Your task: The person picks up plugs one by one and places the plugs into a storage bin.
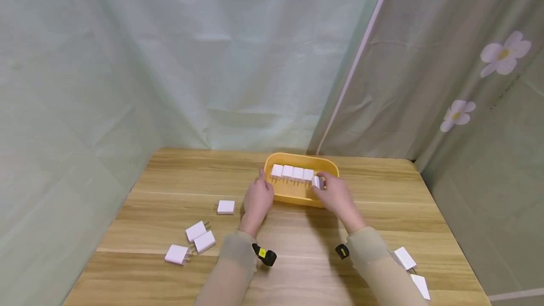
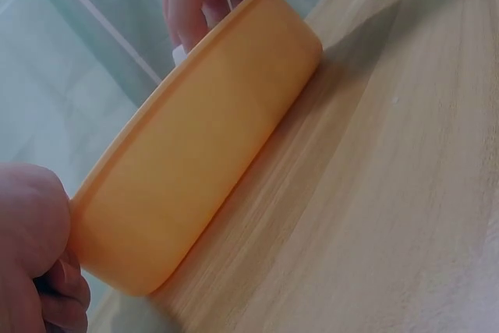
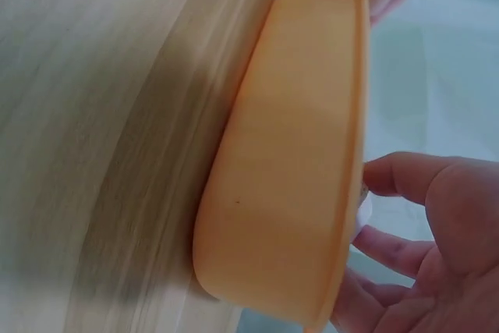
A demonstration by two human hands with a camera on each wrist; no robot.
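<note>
Pinching a white charger plug [image 1: 316, 182] in the right hand [image 1: 335, 196] grip, at the row's right end inside the orange tray [image 1: 293, 195]; left hand [image 1: 257, 200] steadying the tray's left rim, fingers curled.

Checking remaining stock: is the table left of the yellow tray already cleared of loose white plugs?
No: four white plugs lie on the table left of the yellow tray.

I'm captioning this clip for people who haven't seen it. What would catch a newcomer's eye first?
The yellow tray at the table's far middle, with a row of white plugs inside. The right hand pinches another plug at the row's right end, while the left hand holds the tray's left end. Loose plugs lie at the near left, two more by the right sleeve.
</note>
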